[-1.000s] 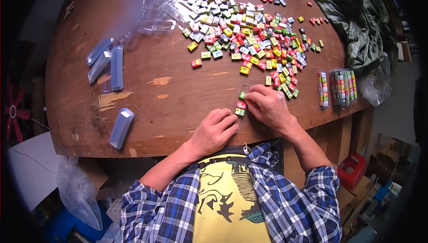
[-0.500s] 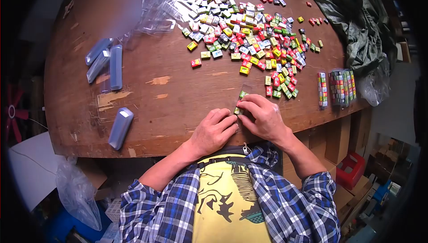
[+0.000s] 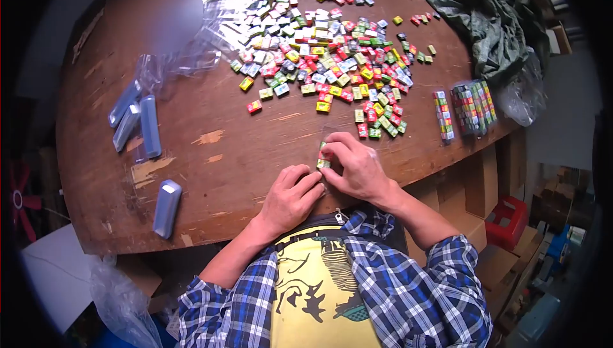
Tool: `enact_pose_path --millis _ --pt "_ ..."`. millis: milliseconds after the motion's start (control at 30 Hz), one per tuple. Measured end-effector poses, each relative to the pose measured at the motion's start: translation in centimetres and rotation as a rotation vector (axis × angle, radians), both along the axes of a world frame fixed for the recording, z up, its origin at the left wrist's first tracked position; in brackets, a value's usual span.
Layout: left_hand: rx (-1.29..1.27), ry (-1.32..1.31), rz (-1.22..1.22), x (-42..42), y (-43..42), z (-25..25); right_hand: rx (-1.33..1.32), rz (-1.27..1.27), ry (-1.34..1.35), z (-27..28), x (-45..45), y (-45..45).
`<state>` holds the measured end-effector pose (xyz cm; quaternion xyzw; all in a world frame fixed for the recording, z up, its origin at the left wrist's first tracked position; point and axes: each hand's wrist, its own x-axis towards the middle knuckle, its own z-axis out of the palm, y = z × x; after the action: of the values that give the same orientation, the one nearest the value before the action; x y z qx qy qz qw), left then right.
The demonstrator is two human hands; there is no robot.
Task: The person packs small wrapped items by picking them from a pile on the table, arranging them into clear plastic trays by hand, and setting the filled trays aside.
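Note:
Near the table's front edge, my right hand [image 3: 359, 170] is closed, with thumb and fingertips pinching small green-and-white boxes [image 3: 324, 163]. The boxes sit in a line at a narrow clear plastic sleeve [image 3: 329, 132], whose far end shows faintly past my fingers. My left hand [image 3: 290, 198] is curled, its fingertips pressed together at the near end of that sleeve; part of the sleeve is hidden by my fingers. Beyond my hands spreads a big heap of small coloured boxes [image 3: 319, 51], in red, yellow, green, white and black.
Several folded clear plastic packs [image 3: 150, 126] lie on the left of the wooden table [image 3: 211, 201], one [image 3: 167, 209] nearer the edge. Loose clear sleeves [image 3: 220, 22] lie at the back. Filled packs [image 3: 474, 108] stand at right beside a green cloth [image 3: 495, 22].
The view has shifted, so the table and its items appear moved left. My hands stay together at the sleeve, with the right fingers still pinching the small boxes.

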<state>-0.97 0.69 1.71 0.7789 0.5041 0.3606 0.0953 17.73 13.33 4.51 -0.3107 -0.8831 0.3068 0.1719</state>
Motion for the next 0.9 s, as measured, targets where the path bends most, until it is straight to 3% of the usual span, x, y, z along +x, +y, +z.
enact_pose_path --millis 200,300,367,500,600,767,900 --pt "-0.016 0.006 -0.009 -0.1 -0.1 0.4 -0.057 -0.037 0.108 0.1 1.3 1.0" --pt "-0.013 0.005 -0.017 0.0 0.2 0.5 0.203 -0.242 0.199 -0.2 3.3 4.7" --pt "-0.016 0.005 -0.023 -0.1 0.2 0.5 0.198 -0.396 0.137 -0.1 4.7 7.9" --pt "-0.009 -0.004 -0.018 0.0 0.2 0.5 0.304 -0.297 0.075 -1.7 7.2 13.6" --pt "-0.003 -0.004 -0.014 -0.1 0.4 0.6 0.101 -0.195 -0.13 -0.3 7.4 15.3" --pt "0.013 -0.006 -0.007 -0.1 0.2 0.1 0.086 -0.091 -0.144 0.2 7.9 16.1" --pt "0.014 -0.007 -0.004 0.0 0.1 0.0 -0.033 -0.183 -0.092 -0.6 7.6 15.4"
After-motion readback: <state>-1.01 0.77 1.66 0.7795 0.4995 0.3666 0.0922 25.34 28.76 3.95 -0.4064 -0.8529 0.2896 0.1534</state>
